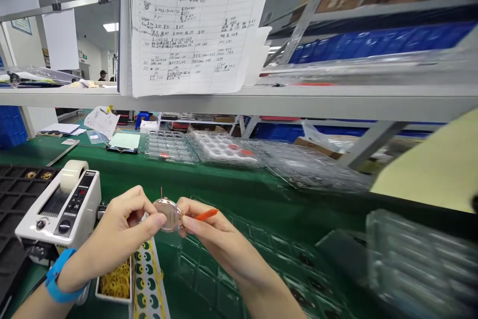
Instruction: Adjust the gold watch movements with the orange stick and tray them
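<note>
Between my two hands is a round metal watch case, its flat shiny face toward me and a thin reddish pin sticking up from its top edge. My left hand pinches the left rim between thumb and fingers, and a blue wrist strap circles that wrist. On the opposite rim, the thumb and fingers of my right hand are closed. A slim orange piece juts out from that hand, its other end hidden by the fingers. Beneath the hands lie a sheet of green-and-yellow stickers and a white box of yellow bands.
A white tape dispenser stands left, beside a black compartment tray. Clear plastic trays lie right of centre, with a blurred stack farther right. A shelf edge with handwritten sheets crosses above the bench.
</note>
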Demonstrator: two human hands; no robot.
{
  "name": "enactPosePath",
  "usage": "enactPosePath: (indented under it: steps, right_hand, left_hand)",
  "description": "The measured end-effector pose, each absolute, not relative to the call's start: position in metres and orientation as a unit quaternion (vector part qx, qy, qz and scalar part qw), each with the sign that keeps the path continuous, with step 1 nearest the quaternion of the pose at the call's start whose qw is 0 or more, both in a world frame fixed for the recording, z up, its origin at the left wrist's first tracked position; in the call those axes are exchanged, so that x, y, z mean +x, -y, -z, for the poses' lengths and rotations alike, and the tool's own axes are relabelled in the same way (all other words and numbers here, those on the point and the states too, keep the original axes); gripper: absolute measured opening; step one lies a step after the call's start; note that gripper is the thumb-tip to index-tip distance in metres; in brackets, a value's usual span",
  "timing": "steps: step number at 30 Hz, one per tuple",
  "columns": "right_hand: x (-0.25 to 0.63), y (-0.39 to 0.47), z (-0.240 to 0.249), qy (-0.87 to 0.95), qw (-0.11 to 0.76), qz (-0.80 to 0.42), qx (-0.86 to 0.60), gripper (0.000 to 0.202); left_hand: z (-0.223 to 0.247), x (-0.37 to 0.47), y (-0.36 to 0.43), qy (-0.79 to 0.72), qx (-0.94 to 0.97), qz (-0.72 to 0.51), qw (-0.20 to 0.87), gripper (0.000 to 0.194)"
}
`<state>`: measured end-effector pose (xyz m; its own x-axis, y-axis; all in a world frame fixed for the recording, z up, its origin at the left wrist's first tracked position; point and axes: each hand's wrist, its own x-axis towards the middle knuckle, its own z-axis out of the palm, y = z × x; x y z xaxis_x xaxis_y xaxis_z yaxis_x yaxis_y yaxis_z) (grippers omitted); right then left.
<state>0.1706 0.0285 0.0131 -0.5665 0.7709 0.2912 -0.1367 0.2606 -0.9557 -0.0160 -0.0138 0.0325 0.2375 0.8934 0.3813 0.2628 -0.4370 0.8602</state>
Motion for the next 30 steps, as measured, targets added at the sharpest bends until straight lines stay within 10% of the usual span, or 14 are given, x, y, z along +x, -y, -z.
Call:
enactPosePath:
  steps: [30]
  right_hand:
    - [0.1706, -0.0315, -0.0063, 0.682, 0.392, -0.574, -0.228, 0.046]
  left_hand:
    - [-0.0296, -0.0163, 0.0037, -0.432, 0.696, -0.457, 0.346, 0.027]
